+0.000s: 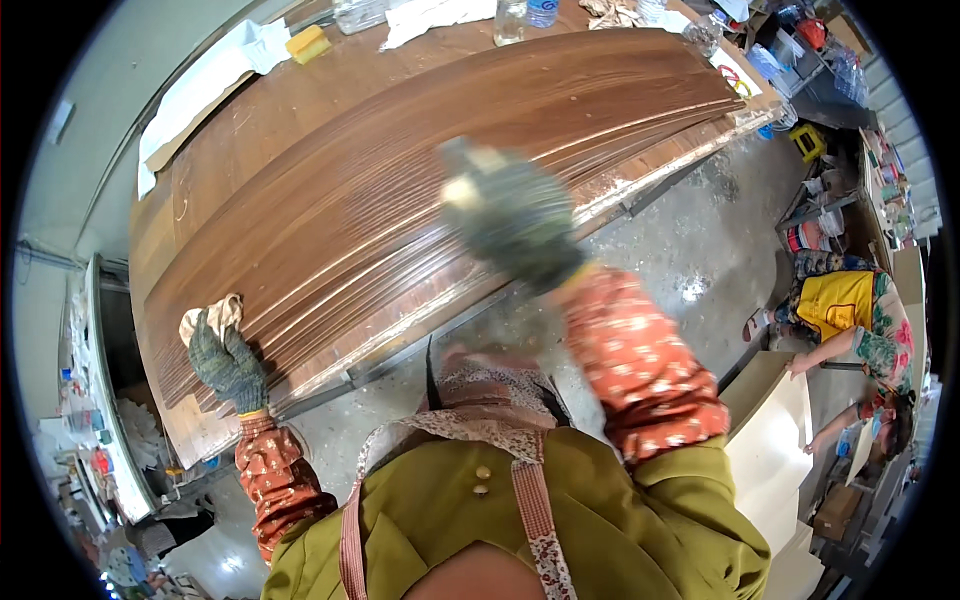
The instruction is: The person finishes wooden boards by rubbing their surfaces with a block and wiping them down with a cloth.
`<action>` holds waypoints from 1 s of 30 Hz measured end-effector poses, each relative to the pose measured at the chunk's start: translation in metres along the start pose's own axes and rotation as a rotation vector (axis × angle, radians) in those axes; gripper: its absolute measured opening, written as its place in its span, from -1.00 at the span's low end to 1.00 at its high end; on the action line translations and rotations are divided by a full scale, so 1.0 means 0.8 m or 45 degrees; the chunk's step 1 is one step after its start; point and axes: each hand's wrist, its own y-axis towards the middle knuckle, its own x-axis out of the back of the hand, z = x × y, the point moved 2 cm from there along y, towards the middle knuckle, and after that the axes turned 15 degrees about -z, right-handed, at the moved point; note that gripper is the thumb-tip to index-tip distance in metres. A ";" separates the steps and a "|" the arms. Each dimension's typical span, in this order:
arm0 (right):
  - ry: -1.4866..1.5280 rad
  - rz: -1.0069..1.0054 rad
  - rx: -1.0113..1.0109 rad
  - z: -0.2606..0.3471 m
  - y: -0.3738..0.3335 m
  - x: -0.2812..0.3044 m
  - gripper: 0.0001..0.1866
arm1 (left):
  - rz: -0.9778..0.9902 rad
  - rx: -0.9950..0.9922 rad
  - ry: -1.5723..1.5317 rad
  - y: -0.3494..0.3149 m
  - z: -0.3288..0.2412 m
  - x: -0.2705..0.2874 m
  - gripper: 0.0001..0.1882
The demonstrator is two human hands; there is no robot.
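A long brown wooden panel (400, 170) with ridged mouldings along its near side lies across the worktable in front of me. At its left end, my left hand (228, 362), in a dark knitted glove, is closed on a crumpled beige cloth (212, 318) resting against the wood. My right hand (515, 210), gloved alike, is smeared by motion over the ridged middle of the panel. Its fingers look curled around something pale that the blur hides. Whether that hand touches the wood, I cannot tell.
A yellow sponge (308, 44), a white sheet (215, 85) and a plastic bottle (510, 20) are along the table's far side. At the right, a person in a yellow apron (838, 305) works beside pale panels (770, 420). A cluttered shelf (110, 400) stands at the left.
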 end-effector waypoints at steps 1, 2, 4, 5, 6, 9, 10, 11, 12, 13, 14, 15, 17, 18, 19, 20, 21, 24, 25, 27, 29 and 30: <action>-0.391 0.331 -0.230 -0.028 0.012 0.044 -0.58 | -0.017 0.039 0.029 -0.004 0.001 0.003 -0.70; -0.497 0.108 -0.250 -0.083 0.003 0.083 -0.51 | -0.047 0.067 0.020 0.001 -0.004 0.001 -0.72; -0.822 0.158 -0.647 -0.190 -0.011 0.167 -0.41 | -0.020 0.058 0.010 0.009 -0.010 -0.004 -0.74; -0.997 0.166 -0.773 -0.225 -0.023 0.200 -0.38 | 0.009 0.056 -0.001 0.012 -0.014 -0.010 -0.76; -1.017 0.149 -0.782 -0.226 -0.024 0.204 -0.38 | 0.035 -0.005 0.101 0.014 -0.018 -0.011 -0.76; -0.567 -0.082 -0.493 -0.165 -0.001 0.161 -0.38 | 0.183 0.108 0.202 0.024 -0.026 -0.008 -0.72; -0.456 -0.021 -0.410 -0.126 0.011 0.137 -0.37 | 0.149 0.188 0.415 0.019 -0.023 -0.008 -0.73; -0.168 -0.028 -0.247 -0.101 0.008 0.113 -0.34 | 0.146 0.188 0.398 0.020 -0.037 -0.013 -0.73; -0.029 0.070 -0.398 -0.072 0.002 0.084 -0.31 | 0.270 0.377 0.344 0.024 -0.055 -0.025 -0.71; 0.032 0.231 -0.306 -0.043 0.021 0.074 -0.32 | 0.399 0.563 0.306 0.028 -0.074 -0.034 -0.69; 0.136 0.361 -0.323 -0.034 0.020 0.069 -0.38 | 0.344 0.329 0.115 0.043 -0.122 -0.041 -0.69; 0.126 0.357 -0.324 -0.052 0.017 0.069 -0.38 | 0.220 0.059 0.089 0.045 -0.153 -0.049 -0.66; 0.293 0.447 -0.404 -0.090 0.007 0.071 -0.45 | 0.198 0.133 0.023 0.040 -0.197 -0.066 -0.64; 0.075 0.419 -0.437 -0.119 0.009 0.092 -0.44 | 0.237 0.093 -0.034 0.044 -0.220 -0.070 -0.62; -0.083 0.236 -0.308 -0.156 0.007 0.116 -0.43 | 0.242 0.107 -0.037 0.049 -0.242 -0.073 -0.62; -0.242 0.050 -0.180 -0.197 0.002 0.145 -0.41 | 0.249 0.095 -0.122 0.060 -0.264 -0.074 -0.62; -0.349 0.023 -0.269 -0.246 -0.010 0.173 -0.42 | 0.251 0.084 -0.199 0.064 -0.281 -0.076 -0.63; -1.068 0.121 -0.705 -0.344 -0.004 0.267 -0.44 | 0.277 0.112 -0.254 0.077 -0.325 -0.096 -0.63; -1.196 0.124 -0.771 -0.361 -0.004 0.286 -0.47 | 0.291 0.106 -0.299 0.081 -0.336 -0.103 -0.63; -0.880 0.057 -0.663 -0.333 0.032 0.269 -0.51 | 0.329 0.086 -0.310 0.080 -0.362 -0.114 -0.62; -0.289 0.141 -0.602 -0.288 0.033 0.228 -0.65 | 0.372 0.002 -0.428 0.091 -0.400 -0.120 -0.65; -0.332 0.250 0.125 -0.272 0.015 0.190 -0.72 | 0.379 -0.011 -0.480 0.101 -0.416 -0.121 -0.64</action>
